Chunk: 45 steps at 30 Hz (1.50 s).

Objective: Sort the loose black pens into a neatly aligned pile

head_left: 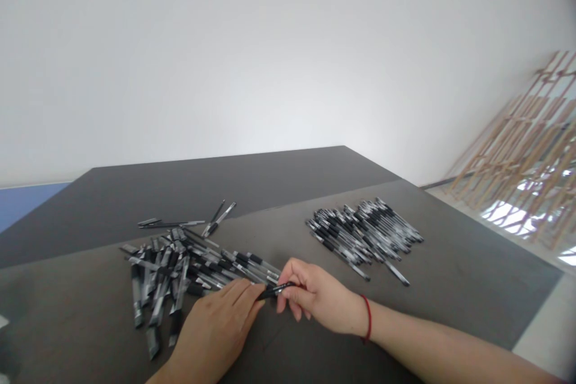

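Both hands meet over one black pen (275, 291) just above the dark table (450, 264). My right hand (317, 299), with a red string on its wrist, pinches the pen's right end. My left hand (220, 327) has its fingers closed on the pen's left end. A loose heap of black and clear pens (189, 270) lies right behind my left hand. A neater pile of pens (364, 231) lies farther off to the right, beyond my right hand.
A few stray pens (216, 219) lie behind the loose heap. A white wall rises behind the table. Wooden lattice frames (526, 150) lean at the far right above a pale floor. The table's right edge runs close to my right forearm.
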Each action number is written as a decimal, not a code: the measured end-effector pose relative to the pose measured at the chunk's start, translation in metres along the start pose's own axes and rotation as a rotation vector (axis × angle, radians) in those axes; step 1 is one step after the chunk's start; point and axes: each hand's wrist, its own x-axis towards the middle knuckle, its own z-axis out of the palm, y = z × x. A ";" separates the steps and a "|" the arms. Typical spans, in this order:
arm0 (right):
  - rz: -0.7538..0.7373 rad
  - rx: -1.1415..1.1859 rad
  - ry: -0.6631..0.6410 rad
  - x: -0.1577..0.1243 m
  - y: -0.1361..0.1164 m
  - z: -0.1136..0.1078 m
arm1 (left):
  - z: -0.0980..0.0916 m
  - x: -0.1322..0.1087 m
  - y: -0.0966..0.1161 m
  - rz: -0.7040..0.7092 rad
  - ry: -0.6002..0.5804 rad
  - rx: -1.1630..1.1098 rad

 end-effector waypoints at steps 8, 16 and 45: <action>-0.149 -0.397 0.044 -0.008 -0.020 -0.013 | 0.001 0.002 0.000 -0.060 -0.036 -0.123; -0.212 0.189 0.366 -0.001 -0.025 -0.083 | -0.001 0.005 -0.007 -0.189 0.036 -0.205; -0.012 -1.205 0.260 0.011 -0.007 -0.012 | -0.012 0.003 0.010 0.066 -0.288 -0.298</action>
